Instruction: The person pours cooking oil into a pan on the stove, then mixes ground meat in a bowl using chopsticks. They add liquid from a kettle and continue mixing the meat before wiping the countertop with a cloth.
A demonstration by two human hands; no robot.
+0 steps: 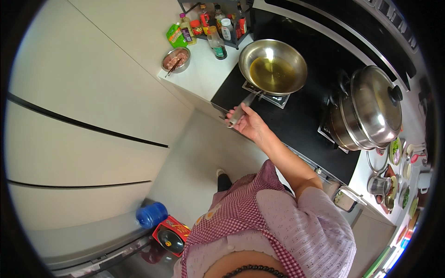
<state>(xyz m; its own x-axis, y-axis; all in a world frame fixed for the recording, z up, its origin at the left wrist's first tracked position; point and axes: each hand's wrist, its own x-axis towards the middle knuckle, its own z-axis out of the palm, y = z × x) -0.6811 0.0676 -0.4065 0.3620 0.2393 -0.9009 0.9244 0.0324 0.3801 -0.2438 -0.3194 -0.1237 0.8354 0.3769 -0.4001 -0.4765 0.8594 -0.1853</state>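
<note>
My right hand (251, 124), palm up, holds the grey handle (240, 114) of a stainless-steel frying pan (299, 74). A pool of yellow oil (273, 73) lies in the pan, reaching closer to its near side. The pan is over the left burner (280, 100) of a black cooktop (288, 121); whether it rests fully on the burner I cannot tell. My left hand is out of view. On the white counter (205, 74) left of the cooktop stands a metal bowl (186, 62) of raw minced meat (176, 60), with dark chopsticks (174, 67) leaning in it.
A lidded steel steamer pot (361, 111) occupies the right burner. Several seasoning bottles (217, 47) crowd a dark rack (232, 43) at the back left. Dishes and a metal pot (378, 185) line the right counter. A blue water jug (152, 214) and red box (180, 227) sit on the floor.
</note>
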